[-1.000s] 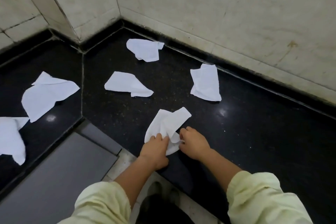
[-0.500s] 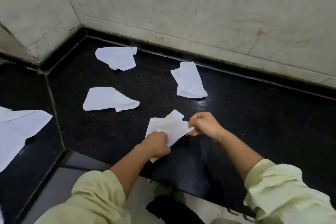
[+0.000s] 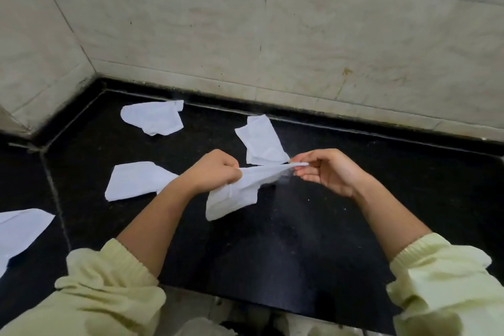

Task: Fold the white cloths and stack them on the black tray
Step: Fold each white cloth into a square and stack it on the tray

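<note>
Our left hand (image 3: 215, 172) clenched one end of a white cloth (image 3: 237, 194) and our right hand (image 3: 327, 172) pinched its far corner, holding it taut above the glossy, speckled black table (image 3: 354, 226). We judged matching corners should be found first, since the thin, limp fabric hung rumpled. Another crumpled cloth (image 3: 261, 142) lay just beyond it; the black tray was unseen.

There are five white cloths: the held cloth (image 3: 237, 194) in the grip, the near cloth (image 3: 261, 142) just behind the grip, and the corner cloth (image 3: 155, 117), the middle cloth (image 3: 133, 180) and the edge cloth (image 3: 19, 229) to the left of it. There are two hands, the left hand (image 3: 215, 172) and the right hand (image 3: 327, 172).
</note>
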A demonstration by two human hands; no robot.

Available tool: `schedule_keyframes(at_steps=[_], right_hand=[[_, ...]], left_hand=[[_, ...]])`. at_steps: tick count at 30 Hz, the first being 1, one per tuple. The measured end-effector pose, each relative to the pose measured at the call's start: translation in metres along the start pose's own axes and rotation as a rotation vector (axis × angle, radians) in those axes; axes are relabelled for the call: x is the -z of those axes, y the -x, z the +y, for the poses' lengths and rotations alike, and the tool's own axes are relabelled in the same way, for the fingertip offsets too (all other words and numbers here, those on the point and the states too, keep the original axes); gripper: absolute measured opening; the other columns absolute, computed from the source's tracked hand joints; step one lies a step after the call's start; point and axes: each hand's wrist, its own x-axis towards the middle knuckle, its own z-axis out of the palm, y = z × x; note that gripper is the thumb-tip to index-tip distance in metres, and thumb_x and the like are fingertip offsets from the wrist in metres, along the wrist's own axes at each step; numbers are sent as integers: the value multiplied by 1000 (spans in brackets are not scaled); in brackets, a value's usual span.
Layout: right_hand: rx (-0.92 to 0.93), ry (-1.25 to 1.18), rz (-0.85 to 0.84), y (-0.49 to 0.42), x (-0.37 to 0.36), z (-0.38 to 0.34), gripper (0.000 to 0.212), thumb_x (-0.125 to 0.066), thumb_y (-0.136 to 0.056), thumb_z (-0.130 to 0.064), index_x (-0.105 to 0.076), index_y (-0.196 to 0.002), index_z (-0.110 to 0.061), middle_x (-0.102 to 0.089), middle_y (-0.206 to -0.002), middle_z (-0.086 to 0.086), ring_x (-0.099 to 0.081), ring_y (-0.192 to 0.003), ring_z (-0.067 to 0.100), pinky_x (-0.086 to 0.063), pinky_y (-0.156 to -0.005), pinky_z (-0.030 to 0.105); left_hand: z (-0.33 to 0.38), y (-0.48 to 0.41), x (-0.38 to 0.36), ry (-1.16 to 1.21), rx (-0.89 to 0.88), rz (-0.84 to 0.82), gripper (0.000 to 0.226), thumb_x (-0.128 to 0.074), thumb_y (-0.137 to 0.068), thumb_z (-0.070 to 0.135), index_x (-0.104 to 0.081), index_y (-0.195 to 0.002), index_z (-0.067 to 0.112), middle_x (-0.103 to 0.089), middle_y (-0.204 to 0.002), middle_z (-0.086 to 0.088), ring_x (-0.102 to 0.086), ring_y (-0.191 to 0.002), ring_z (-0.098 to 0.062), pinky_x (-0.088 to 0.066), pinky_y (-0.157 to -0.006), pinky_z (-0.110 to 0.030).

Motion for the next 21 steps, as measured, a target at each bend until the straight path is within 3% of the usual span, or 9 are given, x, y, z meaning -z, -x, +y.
schedule_keyframes(at_steps=[5,8,12,17,19,21], right_hand=[[88,-111,-42,17,10,-29,36,-38,-72,-2,-68,-90,6,-70,-74,15,-66,-59,19,-56,-59,21],[187,-60,-17,25,18,-39,40,-31,-78,11,-66,-96,7,-70,-73,12,-66,-62,16,-57,-63,20],[256,-31,18,33,30,-44,36,-39,-78,18,-66,-99,8,-71,-73,10,-68,-65,15,-56,-67,21],[292,-4,127,37,46,-45,26,-51,-81,14,-69,-97,3,-74,-77,11,-71,-70,17,-57,-70,21],[310,-28,175,36,50,-46,19,-56,-83,9,-69,-95,1,-74,-78,11,-71,-71,17,-57,-69,21],[335,-44,226,33,55,-48,12,-61,-85,3,-69,-93,-1,-75,-80,9,-72,-72,16,-58,-69,20]], left_hand=[[24,-2,20,28,-52,63,14,-55,-69,2,-47,-58,2,-36,-61,-8,-30,-56,-14,-22,-54,-28],[35,-9,26,28,-68,98,11,-55,-69,-1,-51,-60,-4,-41,-59,-6,-34,-56,-15,-26,-52,-25],[45,-20,22,17,-33,138,16,-53,-69,-3,-54,-56,7,-44,-53,0,-37,-49,-11,-30,-49,-20],[55,-37,7,205,-17,252,12,-53,-73,4,-55,-62,0,-46,-69,-10,-38,-67,-19,-31,-60,-29],[61,-44,2,353,-3,303,14,-54,-78,9,-57,-65,6,-49,-72,-8,-42,-70,-18,-34,-65,-31],[66,-50,-3,344,-25,310,18,-54,-81,12,-59,-64,13,-56,-72,-3,-48,-71,-16,-38,-67,-30]])
